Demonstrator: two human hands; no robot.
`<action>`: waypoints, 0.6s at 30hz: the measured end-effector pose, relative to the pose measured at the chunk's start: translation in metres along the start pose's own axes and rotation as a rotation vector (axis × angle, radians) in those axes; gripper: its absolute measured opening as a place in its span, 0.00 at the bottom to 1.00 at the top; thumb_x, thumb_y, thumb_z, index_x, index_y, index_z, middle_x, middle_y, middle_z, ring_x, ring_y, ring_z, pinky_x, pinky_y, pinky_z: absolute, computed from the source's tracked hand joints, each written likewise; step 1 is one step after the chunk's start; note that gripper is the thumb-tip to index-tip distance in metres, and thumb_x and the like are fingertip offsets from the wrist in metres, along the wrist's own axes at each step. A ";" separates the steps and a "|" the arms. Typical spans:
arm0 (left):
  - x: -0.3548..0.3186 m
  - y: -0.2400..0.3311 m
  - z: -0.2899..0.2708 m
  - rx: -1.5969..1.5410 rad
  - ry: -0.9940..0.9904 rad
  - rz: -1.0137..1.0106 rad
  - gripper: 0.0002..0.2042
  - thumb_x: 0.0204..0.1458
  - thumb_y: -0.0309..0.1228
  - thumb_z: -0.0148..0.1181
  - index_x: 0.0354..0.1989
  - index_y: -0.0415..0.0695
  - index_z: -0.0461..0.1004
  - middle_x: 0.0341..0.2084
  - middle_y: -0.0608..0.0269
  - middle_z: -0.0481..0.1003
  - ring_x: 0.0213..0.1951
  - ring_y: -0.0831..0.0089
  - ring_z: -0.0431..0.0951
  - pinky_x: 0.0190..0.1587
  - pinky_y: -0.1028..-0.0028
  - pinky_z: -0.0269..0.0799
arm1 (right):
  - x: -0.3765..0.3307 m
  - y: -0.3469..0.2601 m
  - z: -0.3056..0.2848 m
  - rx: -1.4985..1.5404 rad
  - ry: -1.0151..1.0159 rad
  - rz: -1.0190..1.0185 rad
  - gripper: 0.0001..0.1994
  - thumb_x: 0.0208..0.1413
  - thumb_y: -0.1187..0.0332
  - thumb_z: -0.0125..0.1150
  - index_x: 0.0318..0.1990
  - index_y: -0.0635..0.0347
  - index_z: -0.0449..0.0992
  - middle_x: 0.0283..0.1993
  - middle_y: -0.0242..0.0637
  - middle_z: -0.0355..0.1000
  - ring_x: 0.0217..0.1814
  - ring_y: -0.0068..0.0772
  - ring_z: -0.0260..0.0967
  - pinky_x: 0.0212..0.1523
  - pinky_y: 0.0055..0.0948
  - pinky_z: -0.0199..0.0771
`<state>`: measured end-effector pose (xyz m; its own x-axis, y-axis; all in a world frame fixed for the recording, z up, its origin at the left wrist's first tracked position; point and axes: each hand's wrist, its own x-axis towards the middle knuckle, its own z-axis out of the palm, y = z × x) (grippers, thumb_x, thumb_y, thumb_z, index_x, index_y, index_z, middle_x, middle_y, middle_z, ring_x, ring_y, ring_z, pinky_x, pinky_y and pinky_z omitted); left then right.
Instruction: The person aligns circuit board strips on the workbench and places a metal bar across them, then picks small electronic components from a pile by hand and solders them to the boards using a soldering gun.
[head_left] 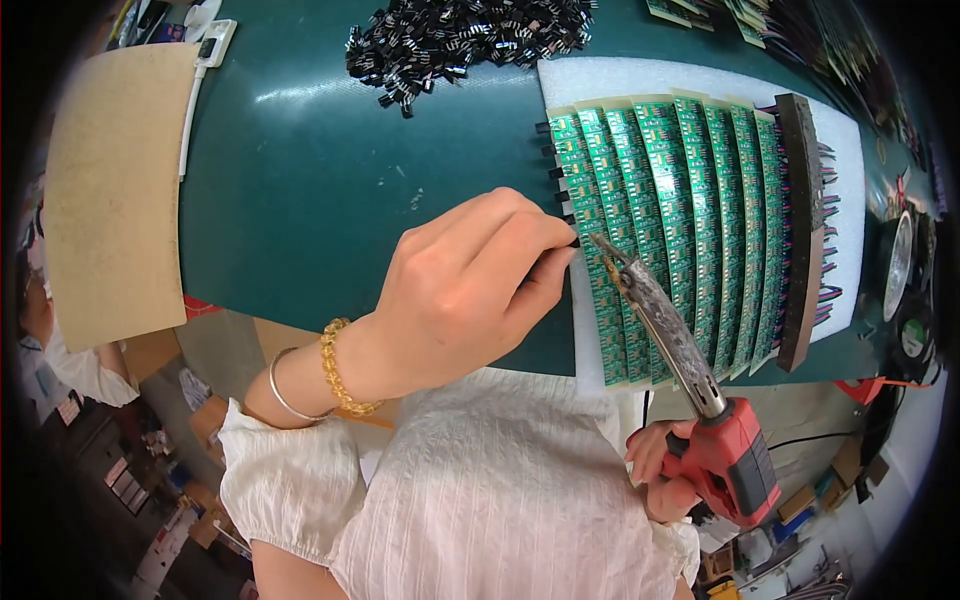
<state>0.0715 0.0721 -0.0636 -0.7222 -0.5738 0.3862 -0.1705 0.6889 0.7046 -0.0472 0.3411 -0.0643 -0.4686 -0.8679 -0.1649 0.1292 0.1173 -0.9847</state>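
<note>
My left hand (470, 285) pinches a small black component (575, 241) with thumb and forefinger against the left edge of the nearest green circuit board strip (608, 335). Several more black components (560, 173) stick out along that edge, above my fingertips. My right hand (660, 465) grips the red and black handle of a soldering gun (668, 325). Its tip points up and left, close to the pinched component; whether it touches the board is hard to tell. The green strips lie overlapped in a row on a white foam sheet (840, 255).
A dark bar (800, 230) lies across the strips' right end, with coloured wires (828, 230) beyond it. A heap of black components (470, 45) sits at the far side of the green table. Tan board (115, 190) stands left; a solder wire spool (912, 335) lies right.
</note>
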 end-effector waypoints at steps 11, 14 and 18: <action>-0.001 -0.001 0.001 0.012 0.005 0.006 0.09 0.39 0.14 0.65 0.29 0.37 0.75 0.23 0.63 0.74 0.16 0.82 0.67 0.15 0.83 0.59 | -0.009 -0.009 -0.021 0.048 -0.099 0.279 0.09 0.28 0.71 0.60 0.23 0.60 0.71 0.23 0.33 0.71 0.22 0.27 0.68 0.23 0.26 0.64; -0.001 -0.001 0.001 0.010 0.004 0.012 0.09 0.39 0.14 0.65 0.29 0.37 0.75 0.22 0.63 0.74 0.17 0.82 0.67 0.16 0.83 0.59 | -0.010 -0.015 -0.029 -0.004 -0.124 0.384 0.12 0.26 0.73 0.62 0.25 0.60 0.72 0.24 0.33 0.72 0.23 0.25 0.68 0.24 0.25 0.66; 0.000 -0.002 0.001 0.009 0.009 0.023 0.09 0.39 0.14 0.65 0.29 0.37 0.75 0.22 0.63 0.74 0.17 0.81 0.67 0.16 0.83 0.59 | -0.007 -0.008 -0.034 0.131 -0.219 0.378 0.11 0.28 0.75 0.63 0.25 0.61 0.72 0.26 0.34 0.71 0.25 0.28 0.69 0.25 0.26 0.67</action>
<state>0.0712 0.0714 -0.0653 -0.7201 -0.5615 0.4075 -0.1597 0.7057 0.6902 -0.0749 0.3629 -0.0573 -0.1738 -0.8592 -0.4813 0.3716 0.3954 -0.8400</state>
